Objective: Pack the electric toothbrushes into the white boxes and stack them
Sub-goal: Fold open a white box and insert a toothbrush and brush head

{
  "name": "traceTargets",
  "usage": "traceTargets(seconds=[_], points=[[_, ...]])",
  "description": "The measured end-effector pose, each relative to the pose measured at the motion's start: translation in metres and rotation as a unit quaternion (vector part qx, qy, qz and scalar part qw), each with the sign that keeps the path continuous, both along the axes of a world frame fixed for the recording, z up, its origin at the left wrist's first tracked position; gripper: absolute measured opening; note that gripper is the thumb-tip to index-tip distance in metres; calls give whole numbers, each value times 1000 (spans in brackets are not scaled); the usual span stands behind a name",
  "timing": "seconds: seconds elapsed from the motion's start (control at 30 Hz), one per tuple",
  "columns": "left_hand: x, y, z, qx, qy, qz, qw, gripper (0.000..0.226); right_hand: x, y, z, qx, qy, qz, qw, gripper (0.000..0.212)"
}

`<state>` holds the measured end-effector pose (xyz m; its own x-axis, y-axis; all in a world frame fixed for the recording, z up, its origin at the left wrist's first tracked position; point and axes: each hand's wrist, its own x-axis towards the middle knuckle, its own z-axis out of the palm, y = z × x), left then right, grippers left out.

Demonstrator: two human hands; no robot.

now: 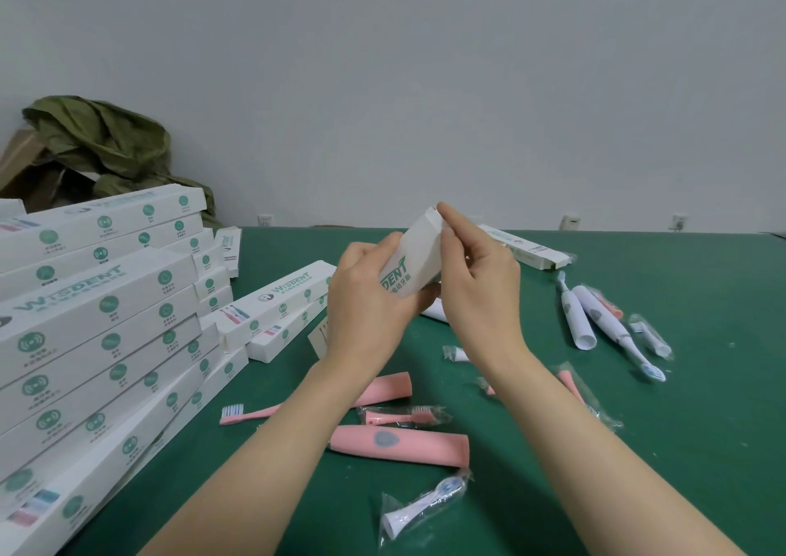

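I hold a white box (419, 253) upright above the green table (701, 449). My left hand (370, 296) grips its lower body. My right hand (472, 274) pinches the flap at its top end. Below my arms lie pink toothbrush handles (400, 445) (387, 387) and a pink brush (238, 414). Two white toothbrushes (595, 317) lie to the right. A tall stack of packed white boxes (98, 321) fills the left side.
Two more boxes (276, 304) lie left of my left hand, and one open box (527, 251) at the back right. Bagged brush heads (425, 504) (408, 416) (650, 334) are scattered about. A green bag (106, 143) sits in the far left corner.
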<state>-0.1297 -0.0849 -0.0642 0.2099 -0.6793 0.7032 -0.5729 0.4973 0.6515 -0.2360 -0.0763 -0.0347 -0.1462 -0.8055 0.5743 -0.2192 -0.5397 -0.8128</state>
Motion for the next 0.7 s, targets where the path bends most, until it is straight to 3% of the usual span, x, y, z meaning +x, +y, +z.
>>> traceTargets(seconds=[0.1, 0.3, 0.53, 0.6, 0.7], points=[[-2, 2, 2, -5, 11, -3, 1000, 39, 0, 3, 0, -24, 16, -1, 1000, 34], [-3, 3, 3, -15, 17, 0, 1000, 62, 1, 3, -2, -84, 34, -22, 996, 34], [2, 2, 0, -11, -41, 23, 999, 58, 7, 1, -12, -111, 121, -41, 986, 39], [0, 4, 2, -20, -59, 36, 997, 57, 3, -1, -9, -89, 100, -20, 991, 38], [1, -1, 12, -35, -103, 64, 992, 63, -4, -5, -2, -56, -8, -18, 998, 31]])
